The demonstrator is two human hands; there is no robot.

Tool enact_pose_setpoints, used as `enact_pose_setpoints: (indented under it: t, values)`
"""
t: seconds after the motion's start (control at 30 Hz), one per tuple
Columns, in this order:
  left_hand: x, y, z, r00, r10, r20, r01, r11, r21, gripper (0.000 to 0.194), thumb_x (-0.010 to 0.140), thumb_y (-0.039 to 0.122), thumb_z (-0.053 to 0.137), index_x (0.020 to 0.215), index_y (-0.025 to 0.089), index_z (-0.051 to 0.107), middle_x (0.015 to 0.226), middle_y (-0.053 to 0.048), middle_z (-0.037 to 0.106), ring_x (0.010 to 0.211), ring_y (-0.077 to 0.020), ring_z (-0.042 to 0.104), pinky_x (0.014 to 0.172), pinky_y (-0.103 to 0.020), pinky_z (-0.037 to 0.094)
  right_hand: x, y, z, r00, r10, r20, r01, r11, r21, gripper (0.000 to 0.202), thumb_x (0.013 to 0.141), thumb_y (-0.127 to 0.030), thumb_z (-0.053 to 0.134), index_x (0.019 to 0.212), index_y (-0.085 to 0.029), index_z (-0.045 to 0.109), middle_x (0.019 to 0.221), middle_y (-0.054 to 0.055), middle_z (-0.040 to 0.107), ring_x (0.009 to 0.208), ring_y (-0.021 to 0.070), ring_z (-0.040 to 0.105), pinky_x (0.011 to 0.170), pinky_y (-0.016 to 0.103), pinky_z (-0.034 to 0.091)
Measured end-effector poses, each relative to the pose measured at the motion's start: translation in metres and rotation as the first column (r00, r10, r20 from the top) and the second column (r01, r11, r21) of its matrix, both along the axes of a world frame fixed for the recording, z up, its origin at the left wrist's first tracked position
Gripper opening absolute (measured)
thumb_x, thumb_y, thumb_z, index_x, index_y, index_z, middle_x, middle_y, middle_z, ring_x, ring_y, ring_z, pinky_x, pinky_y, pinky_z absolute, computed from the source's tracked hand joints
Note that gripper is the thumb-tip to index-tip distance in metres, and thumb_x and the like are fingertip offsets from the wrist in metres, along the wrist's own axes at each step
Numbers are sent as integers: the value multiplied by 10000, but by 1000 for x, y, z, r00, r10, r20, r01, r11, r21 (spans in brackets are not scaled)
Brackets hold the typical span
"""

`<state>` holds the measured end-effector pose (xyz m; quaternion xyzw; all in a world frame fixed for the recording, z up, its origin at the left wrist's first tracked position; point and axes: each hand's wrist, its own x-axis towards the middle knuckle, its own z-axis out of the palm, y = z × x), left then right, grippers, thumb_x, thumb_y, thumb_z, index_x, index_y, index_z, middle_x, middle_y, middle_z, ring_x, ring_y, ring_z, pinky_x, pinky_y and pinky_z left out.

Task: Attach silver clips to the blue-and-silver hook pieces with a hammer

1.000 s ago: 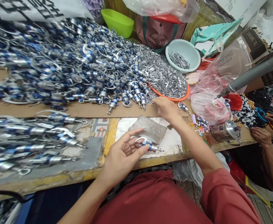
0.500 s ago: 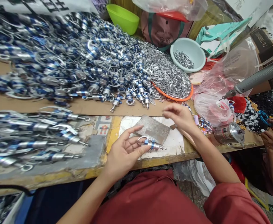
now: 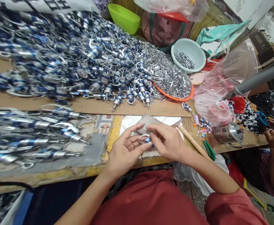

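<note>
Currently, head view: left hand [image 3: 121, 150] pinching a blue-and-silver piece [image 3: 147, 140] between thumb and fingers, right hand [image 3: 172, 143] curled at its far end, grip not discernible, piece above grey block [image 3: 148, 119], small metal parts [image 3: 173, 79] heaped beyond.

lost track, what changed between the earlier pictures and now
The right hand moved from beside the metal clip pile back toward the body and leftward, to the blue-and-silver piece. The left hand still holds that piece; the pile stayed put.
</note>
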<state>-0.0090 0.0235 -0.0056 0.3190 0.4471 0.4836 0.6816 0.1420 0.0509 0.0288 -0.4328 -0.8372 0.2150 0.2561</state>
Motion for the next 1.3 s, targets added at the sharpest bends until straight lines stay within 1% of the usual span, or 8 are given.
enact_pose_setpoints:
  t: [0.2,0.33,0.47,0.57,0.67,0.8,1.07,1.3]
  values:
    - [-1,0,-1,1000,-4,6,4,1000,-3,723,582,223,784,1211,122,442,752,0,680,715,-96,623,705,-212,546,-2,-3,6,958,42,282,-26,998,-59,274,881,-176,405,1115,-169,547,930,75,683,818,185,629,730,305,476]
    - [0,-1,-1,1000,-2,-5,2,1000,-22,738,571,247,794,1208,118,445,744,5,675,707,-98,627,713,-218,550,4,-2,6,969,43,242,-31,998,-51,250,899,-197,403,1107,-191,542,937,59,681,819,172,630,734,292,475]
    - [2,-2,0,1000,17,-25,-18,999,-44,754,556,267,804,1205,117,453,717,10,668,719,-111,640,739,-233,551,55,-11,-4,947,-314,68,305,945,118,217,929,-278,389,1047,-194,551,945,63,659,828,154,616,738,271,480]
    - [1,-1,0,999,20,-30,-22,999,-48,764,544,275,809,1206,115,462,710,7,667,735,-117,642,747,-235,548,105,-22,-18,791,-523,317,501,851,155,335,863,-406,509,1094,-168,550,910,86,632,838,214,602,750,347,484]
    - [1,0,-1,999,29,-45,-31,999,-44,771,540,277,810,1211,117,465,699,9,667,730,-114,639,744,-228,544,127,-35,-30,761,-452,465,485,873,56,308,876,-400,486,1058,-170,579,911,86,630,848,224,611,748,358,492]
    - [1,0,-1,997,35,-65,-37,999,-34,774,535,274,813,1210,118,468,691,7,667,715,-121,643,745,-247,549,106,-47,-20,846,-451,285,437,892,112,227,905,-318,453,1069,-191,547,942,70,639,851,191,625,735,307,509]
    - [3,0,5,997,55,-62,-57,997,-42,838,521,274,823,1251,121,441,667,13,665,663,-140,652,740,-316,565,64,-52,19,970,-43,240,-25,961,274,617,880,-61,402,1433,-281,243,1012,37,662,897,139,636,751,231,513]
    - [3,1,5,996,51,-68,-54,998,-45,857,505,293,838,1248,136,439,675,2,692,673,-169,680,759,-352,569,61,-57,12,947,-38,320,-16,986,166,584,868,-43,366,1417,-233,318,915,50,652,807,143,631,701,241,527]
